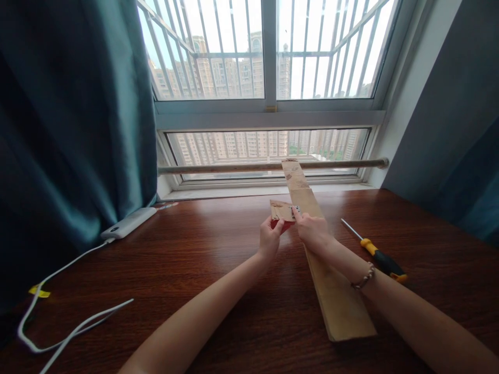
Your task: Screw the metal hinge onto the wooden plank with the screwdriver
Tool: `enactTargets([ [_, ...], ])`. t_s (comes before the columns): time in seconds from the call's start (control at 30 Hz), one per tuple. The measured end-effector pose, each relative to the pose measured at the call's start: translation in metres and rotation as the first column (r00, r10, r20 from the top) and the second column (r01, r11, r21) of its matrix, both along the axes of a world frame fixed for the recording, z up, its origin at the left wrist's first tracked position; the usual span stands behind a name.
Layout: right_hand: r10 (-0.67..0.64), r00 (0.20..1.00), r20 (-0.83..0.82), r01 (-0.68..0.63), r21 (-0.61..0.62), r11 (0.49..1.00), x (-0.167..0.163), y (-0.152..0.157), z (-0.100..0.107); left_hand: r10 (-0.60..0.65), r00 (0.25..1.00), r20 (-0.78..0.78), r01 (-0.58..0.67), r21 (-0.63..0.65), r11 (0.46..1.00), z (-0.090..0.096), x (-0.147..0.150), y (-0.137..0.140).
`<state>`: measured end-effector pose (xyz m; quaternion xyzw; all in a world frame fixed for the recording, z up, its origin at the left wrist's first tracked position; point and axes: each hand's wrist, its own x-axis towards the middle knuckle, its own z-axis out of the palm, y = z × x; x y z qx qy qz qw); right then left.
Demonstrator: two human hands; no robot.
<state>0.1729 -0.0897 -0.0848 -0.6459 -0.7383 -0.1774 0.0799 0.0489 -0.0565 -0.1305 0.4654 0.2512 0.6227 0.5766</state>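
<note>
My left hand point(270, 239) is closed on the lower edge of a small piece of cardboard point(280, 210), thumb in front, holding it above the table. Red shows along the cardboard's underside. At its right edge is a small silvery part with dark spots point(295, 209), too small to name. My right hand point(313, 231) has its index finger against that part; its other fingers are curled and partly hidden. Beneath the right hand and wrist, a long cardboard strip point(339, 296) runs from near me towards the window.
A screwdriver point(374, 249) with a yellow and black handle lies right of the strip. A white power strip point(128, 223) with a white cable sits on the left of the wooden table point(195, 291). A rail point(234, 167) crosses before the window; curtains point(78, 104) hang left.
</note>
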Motion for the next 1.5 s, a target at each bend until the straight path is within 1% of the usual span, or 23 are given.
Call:
enactTargets([
  [0.07,0.005,0.996,-0.086,-0.005,0.002,1.0,0.007,0.0,0.001,0.002,0.999,-0.054,-0.001,0.035,0.999,0.006,-0.001,-0.002],
  [0.13,0.008,0.968,-0.253,-0.012,-0.015,1.0,0.018,0.002,0.004,-0.002,0.995,-0.103,0.009,0.066,0.998,0.012,-0.002,-0.003],
  [0.17,0.015,0.933,-0.36,-0.024,-0.02,1.0,0.024,0.003,0.007,-0.004,0.992,-0.127,0.015,0.084,0.996,0.014,-0.002,-0.003],
  [0.23,0.059,0.823,-0.566,-0.058,0.021,0.998,0.038,0.006,0.014,0.005,0.984,-0.179,0.018,0.124,0.992,0.018,-0.002,-0.003],
  [0.3,0.174,0.699,-0.694,-0.12,0.126,0.985,0.049,0.007,0.023,0.041,0.97,-0.238,-0.001,0.166,0.986,0.02,-0.002,-0.002],
  [0.37,0.309,0.604,-0.735,-0.217,0.221,0.951,0.053,0.005,0.031,0.086,0.951,-0.298,-0.023,0.209,0.978,0.023,-0.002,-0.002],
  [0.43,0.428,0.544,-0.722,-0.354,0.265,0.897,0.05,-0.001,0.037,0.129,0.924,-0.36,-0.032,0.264,0.964,0.027,-0.002,-0.002],
  [0.5,0.512,0.539,-0.669,-0.47,0.266,0.842,0.043,-0.008,0.04,0.181,0.887,-0.425,-0.035,0.329,0.944,0.033,-0.002,-0.002],
  [0.57,0.568,0.575,-0.589,-0.547,0.24,0.802,0.036,-0.014,0.041,0.252,0.838,-0.484,-0.051,0.391,0.919,0.039,-0.001,-0.002],
  [0.6,0.582,0.598,-0.551,-0.564,0.227,0.794,0.034,-0.016,0.041,0.286,0.813,-0.507,-0.061,0.414,0.908,0.041,0.0,-0.002],
  [0.7,0.59,0.655,-0.473,-0.561,0.218,0.798,0.032,-0.019,0.042,0.336,0.762,-0.553,-0.066,0.449,0.891,0.043,0.003,0.0],
  [0.83,0.601,0.722,-0.343,-0.555,0.233,0.799,0.039,-0.019,0.045,0.271,0.788,-0.553,-0.013,0.426,0.905,0.042,0.004,0.001],
  [0.9,0.585,0.758,-0.289,-0.53,0.25,0.811,0.043,-0.02,0.043,0.245,0.794,-0.557,0.007,0.411,0.912,0.04,0.002,-0.005],
  [0.93,0.569,0.772,-0.284,-0.506,0.267,0.82,0.045,-0.02,0.04,0.246,0.791,-0.56,0.012,0.415,0.91,0.039,0.001,-0.009],
  [1.0,0.528,0.785,-0.325,-0.441,0.305,0.844,0.05,-0.022,0.031,0.266,0.785,-0.56,0.015,0.446,0.895,0.033,-0.002,-0.019],
  [1.1,0.476,0.767,-0.43,-0.339,0.359,0.87,0.057,-0.022,0.014,0.32,0.755,-0.573,-0.004,0.484,0.875,0.018,-0.006,-0.031],
  [1.17,0.447,0.75,-0.488,-0.281,0.377,0.882,0.063,-0.022,0.002,0.343,0.732,-0.589,-0.053,0.452,0.89,0.005,-0.006,-0.034],
  [1.2,0.433,0.742,-0.512,-0.259,0.377,0.889,0.065,-0.022,-0.003,0.328,0.741,-0.587,-0.072,0.416,0.907,0.0,-0.005,-0.033],
  [1.27,0.402,0.721,-0.564,-0.22,0.364,0.905,0.069,-0.022,-0.012,0.238,0.802,-0.547,-0.076,0.302,0.95,-0.009,0.0,-0.028],
  [1.33,0.37,0.689,-0.624,-0.19,0.337,0.922,0.071,-0.024,-0.017,0.101,0.872,-0.479,-0.023,0.165,0.986,-0.014,0.007,-0.022],
  [1.37,0.35,0.668,-0.657,-0.177,0.316,0.932,0.072,-0.024,-0.019,0.045,0.895,-0.444,0.007,0.115,0.993,-0.015,0.011,-0.02],
  [1.43,0.308,0.613,-0.728,-0.159,0.268,0.95,0.073,-0.025,-0.023,-0.013,0.918,-0.397,0.048,0.078,0.996,-0.016,0.018,-0.016],
  [1.5,0.275,0.554,-0.786,-0.153,0.229,0.961,0.074,-0.025,-0.026,-0.013,0.923,-0.385,0.057,0.102,0.993,-0.015,0.023,-0.015],
])
